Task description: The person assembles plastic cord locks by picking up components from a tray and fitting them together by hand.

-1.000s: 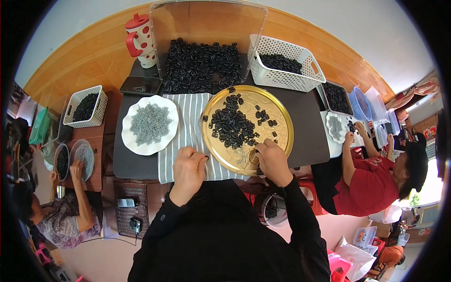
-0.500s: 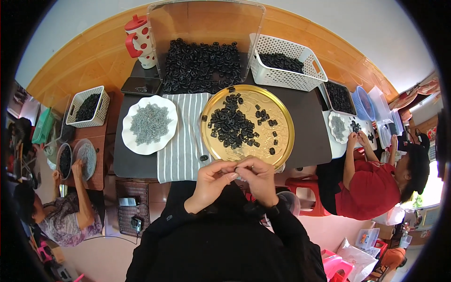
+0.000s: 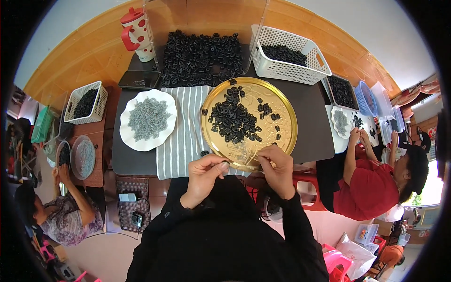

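My left hand point(image 3: 203, 177) is closed in a pinch on a small black plastic piece point(image 3: 226, 162), just off the tray's near rim. Over that same rim, my right hand point(image 3: 278, 170) has thumb and fingertips pressed together; what they hold, if anything, is too small to make out. Beside those fingertips a few small grey screws point(image 3: 243, 151) lie on the round gold tray point(image 3: 277, 101). Farther up the tray is a heap of black plastic pieces point(image 3: 231, 115), with several scattered to its right. One loose black piece point(image 3: 204, 153) sits near my left hand.
A scalloped white plate of grey screws point(image 3: 148, 117) stands left of a striped cloth point(image 3: 181, 145). Behind are a clear bin of black pieces point(image 3: 202, 58), a white basket point(image 3: 291, 71), a phone point(image 3: 139, 80) and a spotted tumbler point(image 3: 138, 35). People work at both sides.
My hands, together before, have come apart: the left went left with a black piece in its pinch, the right moved right to the tray's near rim. The view has shifted slightly.
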{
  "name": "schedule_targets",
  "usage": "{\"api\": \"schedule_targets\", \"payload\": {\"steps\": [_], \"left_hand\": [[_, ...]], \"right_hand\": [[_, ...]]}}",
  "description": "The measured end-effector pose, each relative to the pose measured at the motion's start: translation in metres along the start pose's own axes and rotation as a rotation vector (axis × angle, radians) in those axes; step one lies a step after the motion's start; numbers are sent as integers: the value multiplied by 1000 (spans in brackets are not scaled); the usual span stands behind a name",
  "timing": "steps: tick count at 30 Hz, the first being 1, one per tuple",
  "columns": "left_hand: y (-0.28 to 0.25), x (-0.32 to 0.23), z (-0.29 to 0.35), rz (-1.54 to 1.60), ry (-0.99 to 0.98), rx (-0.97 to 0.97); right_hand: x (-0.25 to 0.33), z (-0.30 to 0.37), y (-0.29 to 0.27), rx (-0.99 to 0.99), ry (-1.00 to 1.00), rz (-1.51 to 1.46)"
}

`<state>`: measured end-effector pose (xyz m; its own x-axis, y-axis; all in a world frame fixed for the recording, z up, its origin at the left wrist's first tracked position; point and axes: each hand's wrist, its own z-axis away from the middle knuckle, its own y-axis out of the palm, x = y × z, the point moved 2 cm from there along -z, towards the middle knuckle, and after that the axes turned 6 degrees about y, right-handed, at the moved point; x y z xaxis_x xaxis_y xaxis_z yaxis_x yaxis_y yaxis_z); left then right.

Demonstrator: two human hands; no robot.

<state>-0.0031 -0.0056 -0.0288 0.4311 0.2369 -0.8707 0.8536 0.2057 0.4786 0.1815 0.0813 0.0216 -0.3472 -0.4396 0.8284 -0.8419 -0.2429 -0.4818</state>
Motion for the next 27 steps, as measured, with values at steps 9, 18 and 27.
{"api": "schedule_targets", "payload": {"steps": [9,18,27], "left_hand": [[-2,1,2,14,-17,10],[-3,0,3,13,-2,15],[-2,1,3,110,-60,-16]], "right_hand": [[7,-1,2,417,-344,552],[10,-11,6,440,-477,780],[1,-20,9,376,-327,552]]}}
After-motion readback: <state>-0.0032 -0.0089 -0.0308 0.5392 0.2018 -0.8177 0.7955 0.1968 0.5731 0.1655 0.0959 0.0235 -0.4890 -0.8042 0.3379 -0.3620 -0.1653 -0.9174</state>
